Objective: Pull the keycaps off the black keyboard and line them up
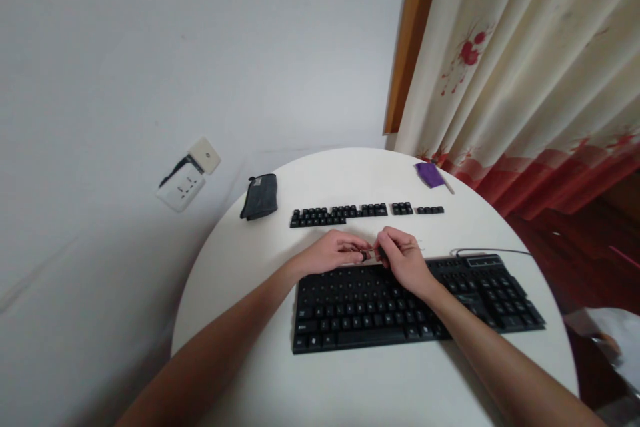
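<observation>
A black keyboard (415,303) lies on the round white table (350,387) in front of me. Both hands meet just above its top row. My left hand (331,251) pinches a small black keycap (363,255) at its fingertips. My right hand (404,257) is closed on a thin wire tool (373,251) whose tip touches the keycap. Beyond the hands, rows of loose black keycaps (340,214) lie lined up on the table, with two smaller groups to their right.
A dark grey pouch (260,196) rests at the table's far left. A purple object (430,175) lies at the far right edge. The keyboard's cable (493,251) runs right. A wall socket (187,180) is left; a curtain (525,80) hangs right.
</observation>
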A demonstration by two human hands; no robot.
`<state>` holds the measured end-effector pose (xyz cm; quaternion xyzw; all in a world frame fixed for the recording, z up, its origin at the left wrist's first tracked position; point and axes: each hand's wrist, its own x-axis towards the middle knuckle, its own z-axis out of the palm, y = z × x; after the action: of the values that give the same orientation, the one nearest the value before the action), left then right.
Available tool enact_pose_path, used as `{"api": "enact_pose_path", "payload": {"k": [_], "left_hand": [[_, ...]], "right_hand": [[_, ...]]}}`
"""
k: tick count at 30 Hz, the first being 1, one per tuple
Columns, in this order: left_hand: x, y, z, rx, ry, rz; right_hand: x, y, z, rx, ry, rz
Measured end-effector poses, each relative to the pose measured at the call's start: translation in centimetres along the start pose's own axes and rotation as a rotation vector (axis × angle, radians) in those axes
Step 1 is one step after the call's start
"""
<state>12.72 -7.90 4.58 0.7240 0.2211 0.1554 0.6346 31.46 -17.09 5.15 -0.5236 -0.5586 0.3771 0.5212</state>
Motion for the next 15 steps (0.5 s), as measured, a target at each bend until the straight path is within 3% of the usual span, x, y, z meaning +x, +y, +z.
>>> {"api": "enact_pose_path", "payload": {"k": [15], "left_hand": [[0.2,0.1,0.7,0.017,-0.001,-0.12]], "right_hand": [[-0.8,0.8,1.3,-0.224,-0.032,-0.062]]}}
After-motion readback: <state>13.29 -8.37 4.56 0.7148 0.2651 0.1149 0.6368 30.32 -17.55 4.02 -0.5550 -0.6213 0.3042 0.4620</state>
